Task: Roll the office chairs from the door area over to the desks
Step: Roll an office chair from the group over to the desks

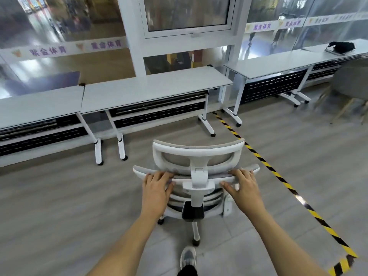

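A grey shoe [188, 257] steps forward on the floor [59, 216] at the bottom edge, and two bare forearms reach out above it. The left hand [157, 184] and right hand [244, 185] each grip the top rim of the backrest [183, 176] of a white-framed office chair [199, 196], one on either side of the centre post. The fingers curl over the rim and the thumbs press against its rear face. The chair faces away from the person, its headrest [197, 147] above the hands and a castor [196, 243] just ahead of the shoe. It stands on open floor, near the desks but not yet tucked under one. Judging by the mesh and plastic build, it should be fairly light and roll easily on this smooth floor. It is likely to swivel if pushed unevenly, so this wide, two-sided hold on the stiff rim looks like the right place. The headrest would probably flex or tilt. Yellow-and-black striped tape [278, 176] runs across the floor to the right. Beyond, a long white tabletop [155, 86] stands against the glass wall [59, 26], with another tabletop further right carrying a black bag [341, 46].
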`<move>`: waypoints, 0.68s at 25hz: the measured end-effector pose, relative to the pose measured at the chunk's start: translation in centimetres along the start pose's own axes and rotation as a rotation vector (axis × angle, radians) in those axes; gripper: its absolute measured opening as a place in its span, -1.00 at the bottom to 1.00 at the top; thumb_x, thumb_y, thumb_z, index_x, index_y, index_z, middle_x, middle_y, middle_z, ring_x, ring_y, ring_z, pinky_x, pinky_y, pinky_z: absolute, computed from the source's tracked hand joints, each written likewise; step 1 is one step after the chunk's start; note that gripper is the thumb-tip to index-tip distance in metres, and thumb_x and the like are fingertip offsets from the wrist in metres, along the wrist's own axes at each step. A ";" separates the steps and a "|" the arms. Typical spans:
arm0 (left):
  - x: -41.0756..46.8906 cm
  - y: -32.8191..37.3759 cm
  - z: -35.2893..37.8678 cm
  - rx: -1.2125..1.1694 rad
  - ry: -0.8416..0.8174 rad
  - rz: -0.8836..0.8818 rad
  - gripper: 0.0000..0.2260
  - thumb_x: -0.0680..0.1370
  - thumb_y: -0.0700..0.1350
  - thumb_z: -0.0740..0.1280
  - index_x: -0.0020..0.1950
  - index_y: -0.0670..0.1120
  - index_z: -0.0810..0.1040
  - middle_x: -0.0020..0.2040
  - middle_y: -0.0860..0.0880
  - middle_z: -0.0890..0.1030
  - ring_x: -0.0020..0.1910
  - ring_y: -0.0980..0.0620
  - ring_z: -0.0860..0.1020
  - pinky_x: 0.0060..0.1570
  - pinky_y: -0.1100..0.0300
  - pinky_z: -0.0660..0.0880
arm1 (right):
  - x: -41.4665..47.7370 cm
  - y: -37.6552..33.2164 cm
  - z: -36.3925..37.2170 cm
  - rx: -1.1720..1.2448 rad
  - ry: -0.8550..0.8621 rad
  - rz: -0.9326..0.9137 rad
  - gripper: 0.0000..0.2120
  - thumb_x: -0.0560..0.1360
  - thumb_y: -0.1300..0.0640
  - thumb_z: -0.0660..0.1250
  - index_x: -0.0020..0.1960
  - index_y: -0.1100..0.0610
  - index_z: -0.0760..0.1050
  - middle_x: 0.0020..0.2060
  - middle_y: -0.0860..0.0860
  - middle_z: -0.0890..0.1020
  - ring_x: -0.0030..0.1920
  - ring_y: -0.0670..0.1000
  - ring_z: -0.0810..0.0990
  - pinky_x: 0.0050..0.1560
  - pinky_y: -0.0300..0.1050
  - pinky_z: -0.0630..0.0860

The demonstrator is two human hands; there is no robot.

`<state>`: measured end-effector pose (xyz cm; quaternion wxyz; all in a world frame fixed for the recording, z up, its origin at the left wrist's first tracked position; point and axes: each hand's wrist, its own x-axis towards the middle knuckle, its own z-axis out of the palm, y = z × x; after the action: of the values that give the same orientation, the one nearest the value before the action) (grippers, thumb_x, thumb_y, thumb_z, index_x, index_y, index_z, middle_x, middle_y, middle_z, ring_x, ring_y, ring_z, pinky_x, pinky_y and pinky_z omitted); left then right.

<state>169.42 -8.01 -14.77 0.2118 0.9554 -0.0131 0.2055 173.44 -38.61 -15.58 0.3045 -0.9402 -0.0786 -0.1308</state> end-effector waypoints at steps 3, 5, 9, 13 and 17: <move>8.3 0.5 4.2 0.009 0.009 -0.036 -0.80 0.54 -0.03 0.40 0.16 0.12 0.57 0.06 0.08 0.59 0.07 -0.01 0.45 0.21 -0.07 0.41 | 8.8 3.0 1.1 0.003 -0.013 0.028 -0.56 0.48 -0.25 0.37 0.22 0.01 0.52 0.24 -0.06 0.52 0.40 0.03 0.34 0.40 0.16 0.36; 13.5 0.9 6.6 0.012 0.008 -0.035 -0.80 0.54 -0.03 0.40 0.17 0.13 0.57 0.06 0.08 0.59 0.08 -0.02 0.46 0.21 -0.07 0.41 | 14.5 4.9 1.7 -0.017 -0.031 0.028 -0.55 0.49 -0.28 0.34 0.24 -0.01 0.50 0.27 -0.09 0.51 0.44 0.00 0.31 0.39 0.11 0.39; 23.3 1.4 11.2 -0.029 0.000 -0.044 -0.81 0.56 -0.11 0.38 0.16 0.08 0.56 0.08 0.04 0.57 0.06 -0.04 0.47 0.25 -0.02 0.36 | 25.2 8.0 2.4 -0.013 -0.086 0.065 -0.58 0.49 -0.27 0.35 0.22 -0.03 0.47 0.20 -0.10 0.50 0.31 0.03 0.40 0.26 0.06 0.45; 31.7 2.4 15.2 -0.055 0.004 -0.059 -0.78 0.55 -0.15 0.36 0.17 0.06 0.55 0.07 0.04 0.55 0.05 -0.03 0.44 0.24 0.02 0.36 | 34.3 11.2 2.9 0.018 -0.099 0.042 -0.55 0.48 -0.27 0.37 0.21 0.00 0.48 0.15 -0.10 0.49 0.26 0.01 0.39 0.21 -0.03 0.44; 38.5 4.2 19.3 0.056 -0.082 -0.076 -0.65 0.57 -0.11 0.32 0.34 0.10 0.44 0.27 0.06 0.52 0.31 -0.04 0.44 0.44 -0.09 0.25 | 42.9 15.6 2.9 0.041 -0.125 0.029 -0.54 0.48 -0.29 0.35 0.22 -0.02 0.46 0.17 -0.09 0.48 0.26 -0.01 0.38 0.23 -0.01 0.46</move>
<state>211.65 -17.35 -13.72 0.1921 0.9684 0.0200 0.1581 218.50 -46.46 -13.88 0.3199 -0.9412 -0.0864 -0.0659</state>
